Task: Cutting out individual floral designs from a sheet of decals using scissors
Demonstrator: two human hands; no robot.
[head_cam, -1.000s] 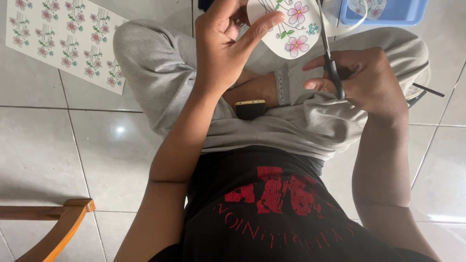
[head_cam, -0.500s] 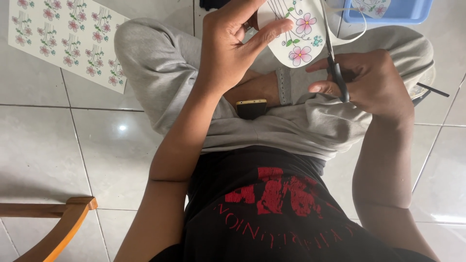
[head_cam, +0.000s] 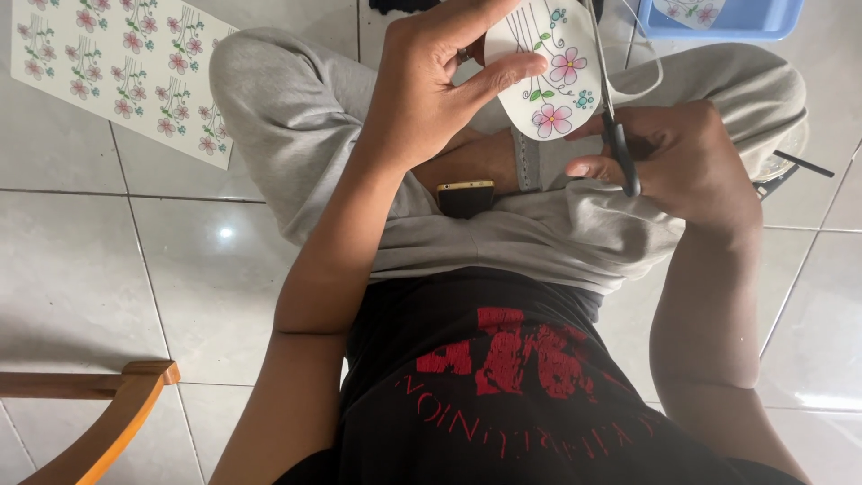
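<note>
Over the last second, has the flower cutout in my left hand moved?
Yes. The flower cutout, held in the left hand, has dropped slightly in view, away from the blue tray and closer to the phone on the lap.

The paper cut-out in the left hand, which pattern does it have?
The paper cut-out is white with pink flowers, green leaves and thin dark lines, seen in the head view.

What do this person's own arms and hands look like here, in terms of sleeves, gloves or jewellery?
Both forearms are bare, with no sleeve showing. The left hand and right hand wear no gloves, and no rings, watch or bracelets are visible.
</note>
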